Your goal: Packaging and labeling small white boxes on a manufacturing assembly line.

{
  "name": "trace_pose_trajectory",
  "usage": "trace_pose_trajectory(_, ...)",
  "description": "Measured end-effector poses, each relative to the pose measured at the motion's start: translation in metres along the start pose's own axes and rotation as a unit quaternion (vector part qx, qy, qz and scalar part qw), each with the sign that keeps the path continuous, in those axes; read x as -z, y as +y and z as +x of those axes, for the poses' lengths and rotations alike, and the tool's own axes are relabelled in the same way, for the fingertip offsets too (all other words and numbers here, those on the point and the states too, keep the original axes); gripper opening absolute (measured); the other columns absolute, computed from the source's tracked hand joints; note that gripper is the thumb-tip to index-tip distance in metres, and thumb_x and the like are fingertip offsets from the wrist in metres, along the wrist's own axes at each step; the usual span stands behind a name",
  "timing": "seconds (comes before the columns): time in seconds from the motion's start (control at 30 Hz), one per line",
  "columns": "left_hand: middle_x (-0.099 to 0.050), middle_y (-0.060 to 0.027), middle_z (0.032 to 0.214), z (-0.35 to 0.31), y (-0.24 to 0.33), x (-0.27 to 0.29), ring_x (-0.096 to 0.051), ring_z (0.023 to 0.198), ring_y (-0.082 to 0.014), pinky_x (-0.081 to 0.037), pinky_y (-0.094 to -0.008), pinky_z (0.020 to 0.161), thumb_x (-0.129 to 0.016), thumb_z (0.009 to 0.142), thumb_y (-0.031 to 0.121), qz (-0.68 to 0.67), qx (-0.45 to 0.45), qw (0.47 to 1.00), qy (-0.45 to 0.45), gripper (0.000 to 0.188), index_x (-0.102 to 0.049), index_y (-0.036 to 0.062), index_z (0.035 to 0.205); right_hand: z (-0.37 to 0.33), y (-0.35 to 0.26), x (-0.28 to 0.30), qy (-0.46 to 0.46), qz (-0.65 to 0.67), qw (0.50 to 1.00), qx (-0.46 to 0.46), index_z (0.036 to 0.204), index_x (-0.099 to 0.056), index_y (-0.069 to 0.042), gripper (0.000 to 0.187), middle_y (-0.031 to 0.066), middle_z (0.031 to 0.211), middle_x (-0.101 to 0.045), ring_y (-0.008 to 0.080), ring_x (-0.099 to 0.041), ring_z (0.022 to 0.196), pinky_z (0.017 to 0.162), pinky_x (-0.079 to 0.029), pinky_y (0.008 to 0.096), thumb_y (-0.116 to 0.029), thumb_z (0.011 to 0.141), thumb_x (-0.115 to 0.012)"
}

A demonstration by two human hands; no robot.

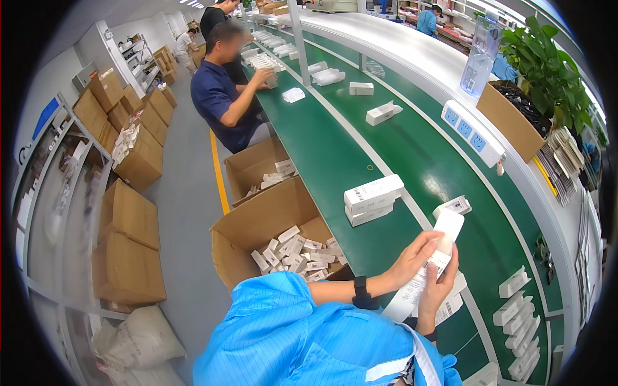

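Observation:
Both my hands hold a long white printed carton (409, 297) over the green conveyor belt. It slants from its rounded plain end (450, 223) down toward my wrists. My left hand (412, 260) pinches it near the upper part with closed fingers. Around its right side wraps my right hand (436, 289). My fingers hide part of the middle. Just beyond them lies a small white box (453, 207) on the belt. To the left, white boxes (373, 194) are stacked at the belt's side. White sheets with print (449, 310) lie beneath my right hand.
An open cardboard box (235, 241) of small white boxes stands left of the belt, another behind it. Several open white cartons (517, 315) line the right. A power strip (473, 132) hangs at the far rail. A co-worker (222, 96) sits farther along the belt.

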State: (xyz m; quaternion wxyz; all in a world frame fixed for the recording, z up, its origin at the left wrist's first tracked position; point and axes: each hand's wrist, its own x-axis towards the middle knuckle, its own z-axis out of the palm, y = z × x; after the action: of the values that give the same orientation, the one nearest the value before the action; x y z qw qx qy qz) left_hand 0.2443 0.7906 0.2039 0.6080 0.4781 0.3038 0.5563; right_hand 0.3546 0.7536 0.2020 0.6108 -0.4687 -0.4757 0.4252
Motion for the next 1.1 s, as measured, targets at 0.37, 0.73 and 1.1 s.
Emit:
trace_pose_trajectory(0.37,-0.053,-0.0037,0.102,-0.003,-0.016,0.005,-0.053,0.094,-0.012,-0.043,-0.0265,0.085,-0.052,0.102,0.024,0.008,-0.052,0.996,0.076,0.026,-0.061,0.001,0.094,0.006,0.016,0.014,-0.09,-0.097,0.989,0.063,0.136,-0.045,-0.002,0.05,0.0152,0.129,-0.054,0.0223,-0.059,0.112,0.092,-0.049,0.0312,-0.011,0.091,-0.067)
trace_pose_trajectory(0.73,-0.061,-0.0064,0.105,0.006,-0.018,0.011,-0.057,0.103,-0.0149,-0.048,-0.0278,0.091,-0.067,0.088,0.009,0.033,-0.102,0.994,-0.034,0.016,-0.061,0.0024,0.102,-0.006,-0.005,0.002,0.034,-0.022,0.999,-0.018,0.146,-0.028,-0.006,0.077,0.0145,0.125,-0.048,0.0241,-0.059,0.108,0.087,-0.054,0.0327,-0.003,0.083,-0.073)
trace_pose_trajectory(1.1,-0.064,-0.0088,0.102,0.001,-0.023,0.006,-0.058,0.092,-0.0128,-0.047,-0.0266,0.082,-0.065,0.091,0.005,-0.054,-0.021,0.998,0.014,0.01,-0.061,0.0008,0.083,-0.006,0.003,0.008,0.023,-0.03,0.998,-0.047,0.142,-0.038,-0.003,0.075,0.0138,0.113,-0.054,0.0194,-0.065,0.088,0.065,-0.056,0.0283,-0.014,0.081,-0.081)
